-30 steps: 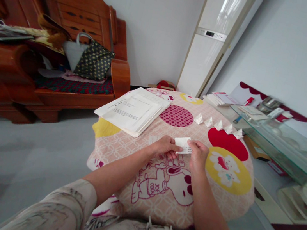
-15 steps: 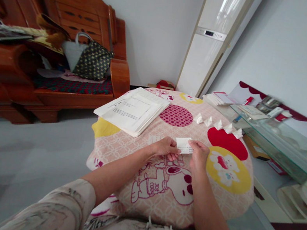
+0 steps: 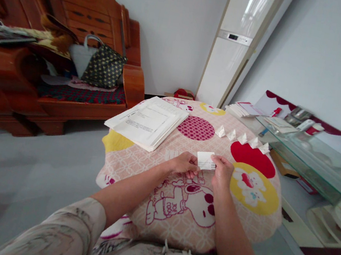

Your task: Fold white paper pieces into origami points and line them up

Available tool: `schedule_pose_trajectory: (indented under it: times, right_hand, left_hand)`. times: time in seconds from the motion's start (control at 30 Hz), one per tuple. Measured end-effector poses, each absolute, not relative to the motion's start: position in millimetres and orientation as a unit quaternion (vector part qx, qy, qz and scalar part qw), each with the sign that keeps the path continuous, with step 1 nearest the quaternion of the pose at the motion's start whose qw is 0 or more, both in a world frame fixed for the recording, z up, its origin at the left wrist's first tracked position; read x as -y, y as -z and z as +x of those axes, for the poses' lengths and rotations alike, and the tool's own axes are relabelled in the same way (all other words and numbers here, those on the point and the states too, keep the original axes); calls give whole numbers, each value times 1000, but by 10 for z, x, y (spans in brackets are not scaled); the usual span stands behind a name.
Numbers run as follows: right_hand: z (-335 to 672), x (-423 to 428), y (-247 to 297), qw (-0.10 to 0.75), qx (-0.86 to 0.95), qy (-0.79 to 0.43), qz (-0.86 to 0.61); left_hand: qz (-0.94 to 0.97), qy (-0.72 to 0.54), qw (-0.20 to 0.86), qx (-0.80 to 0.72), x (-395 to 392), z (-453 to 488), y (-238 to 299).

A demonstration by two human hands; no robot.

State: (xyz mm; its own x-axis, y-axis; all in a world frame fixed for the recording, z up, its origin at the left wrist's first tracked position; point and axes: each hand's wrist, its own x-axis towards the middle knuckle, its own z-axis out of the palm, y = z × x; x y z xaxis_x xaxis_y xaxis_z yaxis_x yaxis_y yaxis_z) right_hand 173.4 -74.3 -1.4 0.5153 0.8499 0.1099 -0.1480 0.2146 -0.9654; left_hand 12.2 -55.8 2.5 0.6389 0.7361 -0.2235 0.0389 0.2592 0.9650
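A small white folded paper (image 3: pixel 205 160) is pinched between both my hands just above the pink cartoon-print cloth (image 3: pixel 182 209). My left hand (image 3: pixel 184 165) is closed on its left edge. My right hand (image 3: pixel 222 173) is closed on its right edge with thumb and fingers. A row of several small folded white paper shapes (image 3: pixel 243 138) stands on the cloth beyond my hands. A stack of white printed sheets (image 3: pixel 148 122) lies at the cloth's far left.
A carved wooden bench (image 3: pixel 73 40) with a dotted bag (image 3: pixel 103 67) stands at the left. A tall white air conditioner (image 3: pixel 234 46) is against the back wall. A glass shelf (image 3: pixel 317 157) with papers and boxes runs along the right. Grey floor (image 3: pixel 17 171) lies to the left.
The paper has shifted slightly to the right between my fingers. Both hands stay in nearly the same place.
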Motion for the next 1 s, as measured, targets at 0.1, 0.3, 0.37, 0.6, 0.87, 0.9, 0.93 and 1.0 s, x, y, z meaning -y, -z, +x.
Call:
schedule_pose_trajectory:
  times: [0.1,0.3,0.37,0.6,0.87,0.9,0.93,1.0]
  right_hand:
    - [1757,750,3,699,347,-353,-516]
    - [1730,775,-32,676,359,-388,-512]
    - [1715,779,-39,677,359,-396,-506]
    - [1734,805,-35,635,412,-429,-492]
    - [1702,843,-17,541,481,-489,-486]
    - [1707,844,-18,531,477,-502,-489]
    - [1715,844,-20,518,473,-516,-492]
    - [1733,847,-30,494,465,-538,-500]
  left_hand:
    - [556,-241,732,-312,537,96,-37]
    - [544,-341,675,-364,488,97,-14]
    - [550,-356,660,-367,481,95,-11]
    - [549,-362,658,-365,479,41,-48]
    - [613,-390,588,-355,374,50,94]
    - [616,-397,580,-356,359,42,105]
    - [618,-405,571,-358,345,31,111]
    - [616,-425,556,-362,317,0,113]
